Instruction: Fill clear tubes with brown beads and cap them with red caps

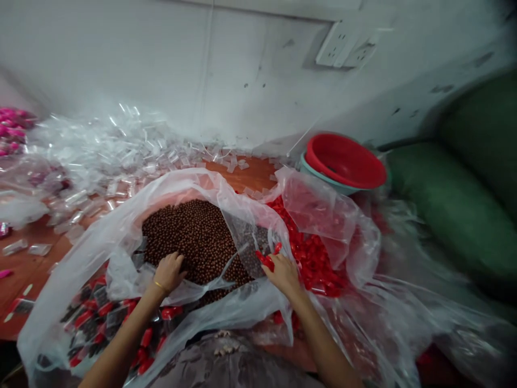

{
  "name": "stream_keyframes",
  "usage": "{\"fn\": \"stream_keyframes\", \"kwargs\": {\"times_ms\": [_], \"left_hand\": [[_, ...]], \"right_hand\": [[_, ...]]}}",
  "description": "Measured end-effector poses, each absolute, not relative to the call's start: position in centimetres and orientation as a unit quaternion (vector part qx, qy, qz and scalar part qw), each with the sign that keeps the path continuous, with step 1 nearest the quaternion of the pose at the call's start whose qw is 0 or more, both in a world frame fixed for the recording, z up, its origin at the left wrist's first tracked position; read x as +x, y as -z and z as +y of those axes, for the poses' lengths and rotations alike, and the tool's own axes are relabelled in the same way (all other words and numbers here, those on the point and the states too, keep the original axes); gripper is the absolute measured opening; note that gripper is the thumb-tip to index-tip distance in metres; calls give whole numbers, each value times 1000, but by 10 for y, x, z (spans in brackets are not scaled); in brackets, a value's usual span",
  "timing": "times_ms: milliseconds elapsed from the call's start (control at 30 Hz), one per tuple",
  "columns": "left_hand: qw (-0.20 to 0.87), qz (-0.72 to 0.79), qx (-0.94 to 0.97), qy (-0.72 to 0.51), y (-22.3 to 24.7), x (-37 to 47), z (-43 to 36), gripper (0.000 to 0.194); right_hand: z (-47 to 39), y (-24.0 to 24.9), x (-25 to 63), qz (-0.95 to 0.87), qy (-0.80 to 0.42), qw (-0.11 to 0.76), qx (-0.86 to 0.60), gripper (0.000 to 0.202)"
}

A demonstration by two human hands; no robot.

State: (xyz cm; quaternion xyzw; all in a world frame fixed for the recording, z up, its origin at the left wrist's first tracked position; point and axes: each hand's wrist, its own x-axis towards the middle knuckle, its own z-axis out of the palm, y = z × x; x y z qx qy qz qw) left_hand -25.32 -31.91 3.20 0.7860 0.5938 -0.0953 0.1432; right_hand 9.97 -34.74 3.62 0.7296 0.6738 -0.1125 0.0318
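Observation:
Brown beads (197, 234) fill an open clear plastic bag (117, 215) in the middle. My left hand (170, 271), with a yellow bangle at the wrist, rests at the left edge of the beads, its fingers curled down; what they hold, if anything, is hidden. Over the right side of the bag, my right hand (281, 271) holds several small red plastic pieces (264, 260) between thumb and fingers. A heap of similar red pieces (315, 258) lies in another clear bag just to the right. Red-capped clear pieces (99, 318) are gathered at the lower left, below my left hand.
Many clear plastic tubes (129, 183) are piled along the wall at the left, near bright pink pieces (14, 129). A red basin (345, 161) sits in a light blue one at the back right, beside a green sack (452, 210).

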Motion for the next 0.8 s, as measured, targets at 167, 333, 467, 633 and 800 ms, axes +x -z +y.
{"fn": "stream_keyframes", "kwargs": {"times_ms": [167, 333, 467, 633, 800], "left_hand": [[186, 552, 807, 93, -44, -249, -304, 29], [47, 586, 805, -73, -91, -254, -257, 42], [-48, 649, 752, -104, -116, -271, -194, 58], [-39, 778, 625, -60, -110, -302, -138, 96], [119, 783, 604, 86, -79, -309, -146, 62]], "right_hand": [[-349, -26, 111, 676, 97, -56, 729, 48], [-317, -33, 108, 687, 93, -183, 697, 44], [-268, -53, 79, 695, 82, -188, 689, 60], [-214, -51, 49, 710, 83, -96, 692, 91], [-201, -30, 50, 740, 86, -9, 667, 66]]}}
